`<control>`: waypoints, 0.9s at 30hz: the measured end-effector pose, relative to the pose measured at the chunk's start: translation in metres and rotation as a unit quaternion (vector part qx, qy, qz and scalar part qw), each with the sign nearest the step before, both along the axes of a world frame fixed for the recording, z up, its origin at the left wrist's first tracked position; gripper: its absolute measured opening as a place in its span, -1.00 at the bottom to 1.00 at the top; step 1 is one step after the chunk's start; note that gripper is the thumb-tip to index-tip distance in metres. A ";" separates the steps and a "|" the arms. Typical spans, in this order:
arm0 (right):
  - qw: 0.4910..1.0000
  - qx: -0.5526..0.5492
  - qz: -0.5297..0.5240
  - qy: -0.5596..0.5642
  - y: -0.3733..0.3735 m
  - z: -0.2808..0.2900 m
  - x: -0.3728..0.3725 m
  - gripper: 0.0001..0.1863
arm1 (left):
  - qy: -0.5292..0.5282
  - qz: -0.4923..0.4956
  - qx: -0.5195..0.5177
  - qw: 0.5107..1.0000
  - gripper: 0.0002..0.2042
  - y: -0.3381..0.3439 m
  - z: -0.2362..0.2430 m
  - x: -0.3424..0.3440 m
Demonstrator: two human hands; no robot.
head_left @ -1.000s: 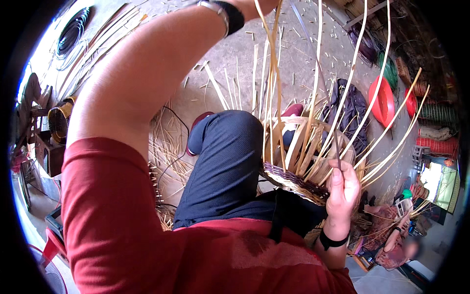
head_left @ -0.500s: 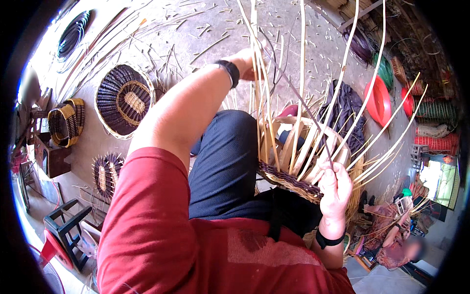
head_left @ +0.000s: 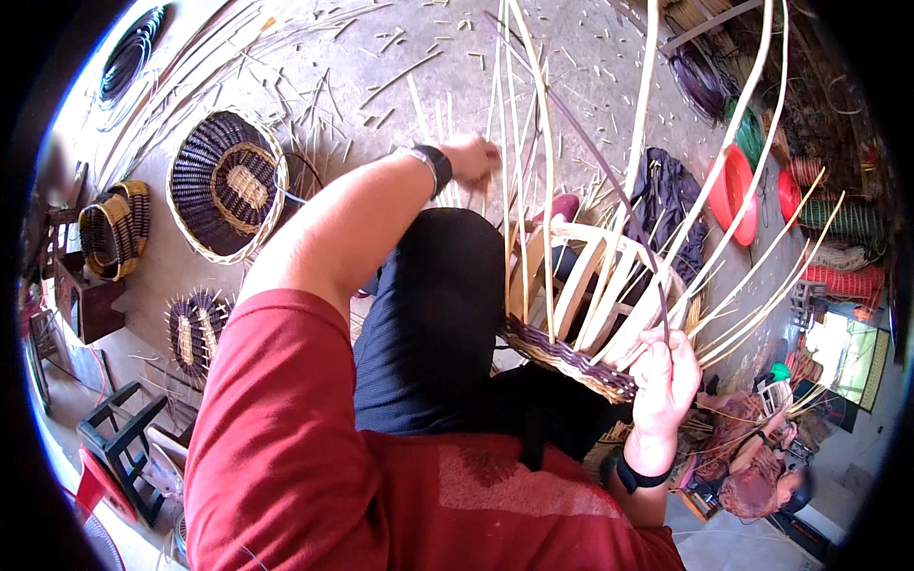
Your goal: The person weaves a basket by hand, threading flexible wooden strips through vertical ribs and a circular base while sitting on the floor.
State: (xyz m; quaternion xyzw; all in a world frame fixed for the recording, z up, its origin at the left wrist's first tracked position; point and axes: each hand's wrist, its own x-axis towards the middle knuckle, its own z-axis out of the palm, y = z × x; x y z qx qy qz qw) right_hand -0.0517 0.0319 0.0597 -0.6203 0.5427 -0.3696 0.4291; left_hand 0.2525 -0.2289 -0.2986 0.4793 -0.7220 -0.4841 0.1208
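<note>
A half-woven basket (head_left: pixel 567 360) rests by my lap, with a dark-brown and tan woven band along its near edge and pale upright stakes (head_left: pixel 640 124) rising from it. At its right end my right hand (head_left: pixel 665 379) is closed, thumb and fingers pinching a long dark strand (head_left: pixel 592 150). That strand slants up and to the left across the stakes. My left hand (head_left: pixel 469 162) is raised beyond my knee, just left of the stakes. Its fingers are smeared by motion, so whether they hold anything cannot be made out.
On the floor at left lie a round dark-and-tan basket (head_left: pixel 228 186), a smaller basket (head_left: pixel 116 228) and a spiky woven base (head_left: pixel 198 333). Cut sticks (head_left: pixel 400 78) litter the far floor. A red basin (head_left: pixel 733 200) and dark cloth (head_left: pixel 671 195) are at right, and another person (head_left: pixel 752 466) sits lower right.
My left hand has come away from the stakes, moving left and nearer to me. The right hand has shifted slightly nearer, still pinching the dark strand. The whole view has shifted slightly.
</note>
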 end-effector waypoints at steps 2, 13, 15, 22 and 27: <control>0.999 0.013 -0.043 0.001 0.011 -0.006 -0.010 -0.78 | -0.165 -0.005 -0.232 0.959 -0.69 -0.001 0.068 -0.011; 0.999 0.021 0.013 -0.029 0.002 0.001 -0.001 -0.77 | 0.315 0.500 -0.519 0.617 -0.89 -0.151 0.210 0.142; 0.999 0.030 -0.023 -0.021 0.008 -0.004 -0.008 -0.77 | 0.366 0.450 -0.433 0.690 -0.88 -0.145 0.233 0.112; 0.999 0.033 -0.028 -0.005 0.006 -0.005 -0.007 -0.70 | 0.493 0.381 -0.350 0.699 -0.87 -0.133 0.335 0.142; 0.998 0.046 -0.029 -0.029 -0.001 -0.011 -0.004 -0.62 | 0.569 0.319 -0.296 0.697 -0.87 -0.155 0.425 0.171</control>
